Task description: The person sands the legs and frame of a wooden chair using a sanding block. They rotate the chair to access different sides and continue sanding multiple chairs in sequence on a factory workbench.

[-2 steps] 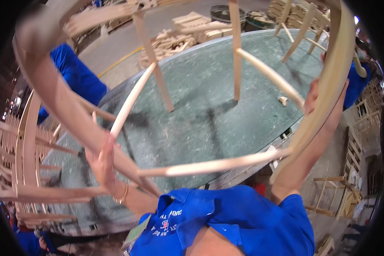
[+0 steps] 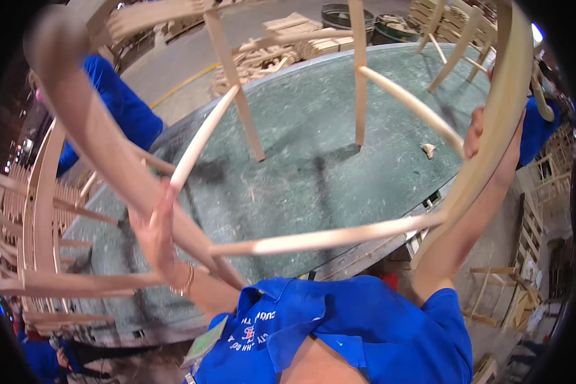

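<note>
Left hand (image 2: pixel 157 235) clasped the left curved member (image 2: pixel 113 153) of a bare wooden chair frame (image 2: pixel 326 239), beside a side rung (image 2: pixel 203 136); the right hand (image 2: pixel 473 134) was wrapped around the right curved member (image 2: pixel 500 112). The frame was held above a green tabletop (image 2: pixel 281 198); whether its far legs (image 2: pixel 360 96) touched could not be determined. One pale scrap (image 2: pixel 428 150) lay on the tabletop.

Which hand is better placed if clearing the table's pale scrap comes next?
Probably the right hand: it holds the wooden frame nearer the pale scrap in view, while the left hand holds the opposite side.
</note>
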`<state>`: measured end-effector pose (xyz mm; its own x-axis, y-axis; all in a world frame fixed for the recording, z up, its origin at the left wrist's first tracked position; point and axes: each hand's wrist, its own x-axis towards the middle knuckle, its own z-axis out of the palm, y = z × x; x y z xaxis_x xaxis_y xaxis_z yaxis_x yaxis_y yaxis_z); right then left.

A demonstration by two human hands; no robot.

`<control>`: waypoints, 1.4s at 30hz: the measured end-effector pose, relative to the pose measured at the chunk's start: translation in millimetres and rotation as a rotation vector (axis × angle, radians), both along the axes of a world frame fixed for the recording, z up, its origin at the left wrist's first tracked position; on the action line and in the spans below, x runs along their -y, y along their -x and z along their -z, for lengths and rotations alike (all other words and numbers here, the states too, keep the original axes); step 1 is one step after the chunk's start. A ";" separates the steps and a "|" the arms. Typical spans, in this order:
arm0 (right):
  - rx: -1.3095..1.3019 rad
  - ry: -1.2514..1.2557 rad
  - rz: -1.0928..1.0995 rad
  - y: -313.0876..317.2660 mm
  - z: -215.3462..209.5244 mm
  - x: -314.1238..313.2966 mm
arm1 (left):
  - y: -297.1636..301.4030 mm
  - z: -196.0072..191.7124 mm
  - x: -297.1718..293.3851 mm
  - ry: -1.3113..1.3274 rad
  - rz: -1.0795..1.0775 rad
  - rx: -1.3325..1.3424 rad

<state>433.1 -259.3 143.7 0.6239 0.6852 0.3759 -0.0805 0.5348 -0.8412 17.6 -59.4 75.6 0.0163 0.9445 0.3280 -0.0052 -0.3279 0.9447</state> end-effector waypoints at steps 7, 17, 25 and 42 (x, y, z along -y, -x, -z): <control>0.093 0.137 0.018 -72.1 -0.5 -28.6 | -55.3 -35.1 -45.8 -0.022 0.157 -0.144; 0.135 0.134 0.023 -82.7 -11.9 -58.8 | -67.2 -40.1 -99.5 -0.113 0.251 -0.082; 0.058 0.104 0.043 -67.8 -15.5 -58.8 | -68.9 -44.8 -86.2 -0.090 0.256 -0.069; -0.003 0.059 0.013 -57.1 -7.9 -44.2 | -56.1 -37.0 -67.6 -0.074 0.186 -0.120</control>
<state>490.1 -215.1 151.7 0.6342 0.6978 0.3330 -0.0763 0.4851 -0.8711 73.7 8.2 112.5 0.2310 0.8952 0.3811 0.0386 -0.3998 0.9158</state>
